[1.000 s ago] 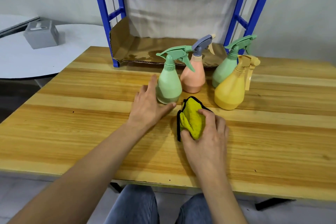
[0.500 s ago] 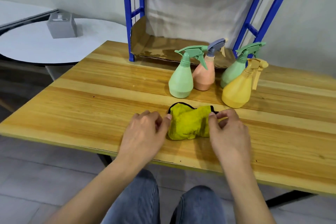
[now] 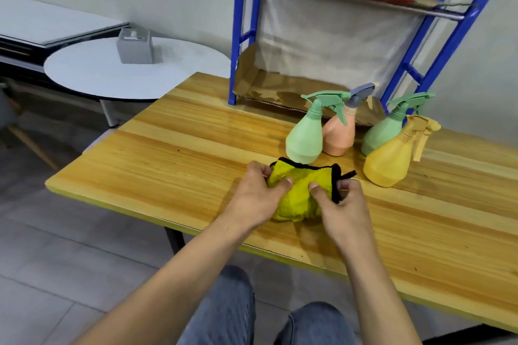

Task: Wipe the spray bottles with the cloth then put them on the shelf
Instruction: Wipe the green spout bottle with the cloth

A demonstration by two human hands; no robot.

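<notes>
Both hands worked the yellow cloth [image 3: 300,193] on the wooden table [image 3: 168,159]: the left hand [image 3: 258,193] pinched its left side, and the right hand [image 3: 344,204] pinched the black-trimmed right edge. A second earlier the left hand had rested against the nearest green bottle [image 3: 304,140]; it had since let go to help open the cloth, so wiping had seemingly not begun. Just beyond stood that bottle, a peach bottle [image 3: 339,134], a second green bottle [image 3: 382,131] and a yellow bottle [image 3: 388,162], all short of the blue shelf [image 3: 241,64] behind.
</notes>
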